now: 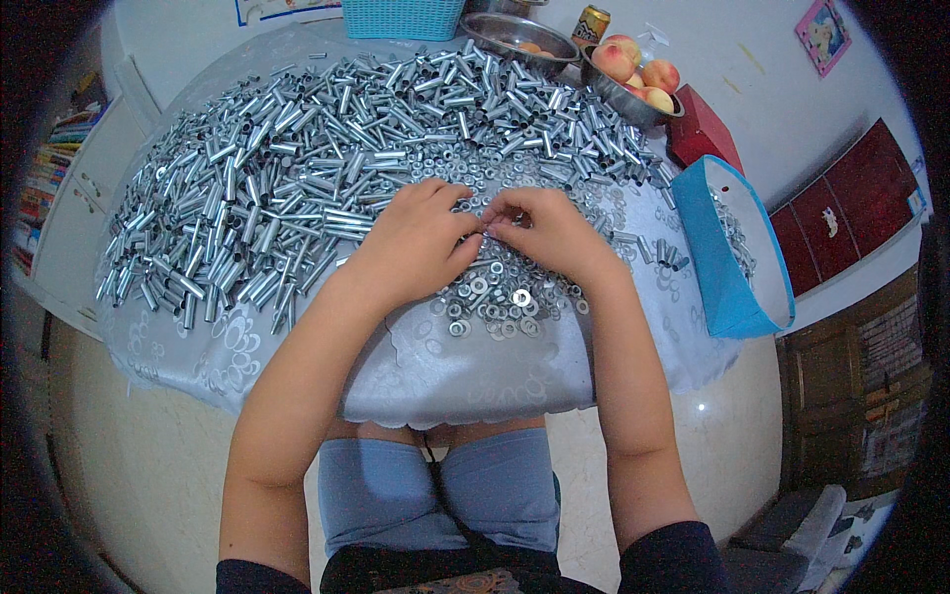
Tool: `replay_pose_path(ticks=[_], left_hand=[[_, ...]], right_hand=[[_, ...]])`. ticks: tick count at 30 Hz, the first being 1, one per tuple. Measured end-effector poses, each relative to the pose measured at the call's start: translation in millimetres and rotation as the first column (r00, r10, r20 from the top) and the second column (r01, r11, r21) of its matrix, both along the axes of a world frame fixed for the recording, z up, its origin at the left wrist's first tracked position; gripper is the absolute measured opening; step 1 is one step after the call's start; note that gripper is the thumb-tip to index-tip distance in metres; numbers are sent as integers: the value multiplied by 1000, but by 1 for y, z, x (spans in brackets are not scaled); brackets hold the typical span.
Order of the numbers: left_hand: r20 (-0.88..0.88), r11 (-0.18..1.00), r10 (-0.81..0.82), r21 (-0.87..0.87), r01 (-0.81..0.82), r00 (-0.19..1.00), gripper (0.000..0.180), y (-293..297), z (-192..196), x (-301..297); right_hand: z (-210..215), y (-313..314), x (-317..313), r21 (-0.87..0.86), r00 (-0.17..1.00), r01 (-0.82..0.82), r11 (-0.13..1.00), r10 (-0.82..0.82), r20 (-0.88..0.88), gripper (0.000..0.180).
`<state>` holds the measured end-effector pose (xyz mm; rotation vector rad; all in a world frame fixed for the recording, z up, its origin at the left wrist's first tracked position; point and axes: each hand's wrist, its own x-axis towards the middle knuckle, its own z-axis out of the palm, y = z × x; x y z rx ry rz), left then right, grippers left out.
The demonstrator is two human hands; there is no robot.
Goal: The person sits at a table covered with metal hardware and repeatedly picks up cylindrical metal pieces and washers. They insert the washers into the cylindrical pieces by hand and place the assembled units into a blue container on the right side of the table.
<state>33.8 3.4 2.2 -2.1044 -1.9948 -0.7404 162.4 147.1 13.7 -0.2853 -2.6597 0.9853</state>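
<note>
My left hand (pixel 420 236) and my right hand (pixel 546 226) meet over the middle of the table, with their fingertips almost touching. Both are closed in a pinch, and whatever sits between the fingers is too small and hidden to name. Below and between them lies a loose pile of shiny flat washers and nuts (pixel 507 299), which spreads on behind my right hand. A broad heap of short silver metal tubes (pixel 262 188) covers the left and far side of the table, reaching close to my left wrist.
A blue fabric bin (pixel 714 272) holding small metal parts stands at the right edge. Behind it are a red box (pixel 705 129), a steel bowl (pixel 633 107) of peaches, a can (pixel 592 25), another steel bowl (pixel 495 32) and a turquoise basket (pixel 401 18). A patterned grey cloth (pixel 445 376) covers the table.
</note>
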Motion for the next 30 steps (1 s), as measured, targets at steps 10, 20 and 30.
replay_pose_path(ticks=[10, 20, 30], left_hand=[[-7, 1000, 6, 5, -6, 1000, 25, 0, 0, 0], [8, 1000, 9, -12, -9, 1000, 25, 0, 1, 1], [19, 1000, 0, -2, 0, 1000, 25, 1, 1, 1]], right_hand=[[0, -1, 0, -70, 999, -23, 997, 25, 21, 15], [-2, -2, -3, 27, 997, -49, 998, 51, -56, 17], [-6, 1, -4, 68, 997, -40, 997, 44, -61, 20]])
